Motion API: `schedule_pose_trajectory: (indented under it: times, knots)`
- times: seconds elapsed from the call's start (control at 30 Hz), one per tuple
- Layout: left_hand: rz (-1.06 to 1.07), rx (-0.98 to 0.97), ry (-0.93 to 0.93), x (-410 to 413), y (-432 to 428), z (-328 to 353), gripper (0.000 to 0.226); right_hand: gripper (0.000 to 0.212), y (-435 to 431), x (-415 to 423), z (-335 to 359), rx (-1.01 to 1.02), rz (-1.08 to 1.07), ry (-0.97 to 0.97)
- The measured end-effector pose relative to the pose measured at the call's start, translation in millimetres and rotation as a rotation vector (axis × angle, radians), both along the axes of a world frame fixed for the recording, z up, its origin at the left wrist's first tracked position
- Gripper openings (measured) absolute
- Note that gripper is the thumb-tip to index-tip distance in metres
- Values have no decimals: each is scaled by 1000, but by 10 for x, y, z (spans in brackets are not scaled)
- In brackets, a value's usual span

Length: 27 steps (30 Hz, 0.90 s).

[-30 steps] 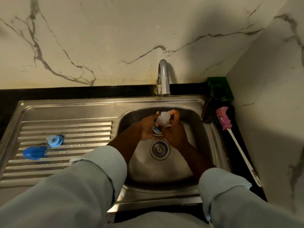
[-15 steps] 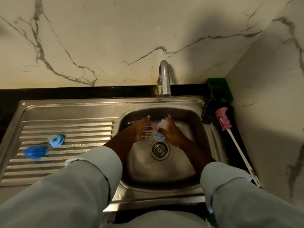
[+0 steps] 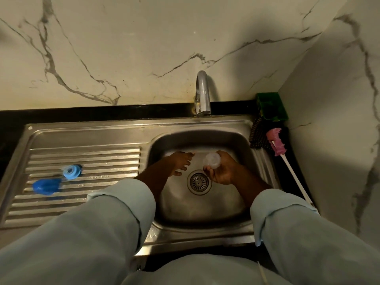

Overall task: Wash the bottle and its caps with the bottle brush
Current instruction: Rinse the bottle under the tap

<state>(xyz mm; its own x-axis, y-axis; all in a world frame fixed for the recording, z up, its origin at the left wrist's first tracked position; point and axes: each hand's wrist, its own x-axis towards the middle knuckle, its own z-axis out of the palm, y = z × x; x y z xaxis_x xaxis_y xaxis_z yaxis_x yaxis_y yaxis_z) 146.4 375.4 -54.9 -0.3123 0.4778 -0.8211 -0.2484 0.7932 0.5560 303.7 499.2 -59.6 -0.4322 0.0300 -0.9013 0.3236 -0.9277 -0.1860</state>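
Gripping clear bottle (image 3: 211, 160) at frame centre over sink (image 3: 236, 138), right hand (image 3: 223, 172) wrapped it; left hand (image 3: 180, 163) hung spread, empty. Bottle brush (image 3: 276, 141) lay right; advisable fetching it, holding bottle firm.

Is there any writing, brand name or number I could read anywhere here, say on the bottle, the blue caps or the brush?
No readable text anywhere in this view.
Bottle, held in the right hand: pale and clear, no label visible.
Blue caps on the draining board: no print legible.
Bottle brush beside the sink: no marking visible.
Green holder in the corner: too dark to tell.
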Motion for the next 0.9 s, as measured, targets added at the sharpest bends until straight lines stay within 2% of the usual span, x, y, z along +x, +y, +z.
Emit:
schedule_pose_trajectory:
  times: [0.23, 0.57, 0.67, 0.73, 0.77, 0.83, 0.9]
  knots:
    - [8, 17, 39, 74, -52, 107, 49, 50, -46, -60, 90, -1, -6, 7]
    - [10, 2, 59, 154, -314, 234, 52, 60, -337, 11, 156, 53, 83, -67]
    - [-6, 4, 69, 184, -379, 259, 55, 74, -441, -7, 165, 338, 322, -177]
    - [-13, 5, 90, 202, -413, 254, 56, 93, -479, -18, 145, 624, 384, -263]
    - [-20, 6, 107, 206, -418, 250, 55, 94, -494, -15, 170, 809, 437, -272]
    - [-72, 8, 197, 221, -421, 261, 54, 78, -501, 1, 210, 1228, 625, -256]
    - [-190, 34, 398, 216, -398, 288, 45, 62, -507, 1, 270, 1508, 656, -253]
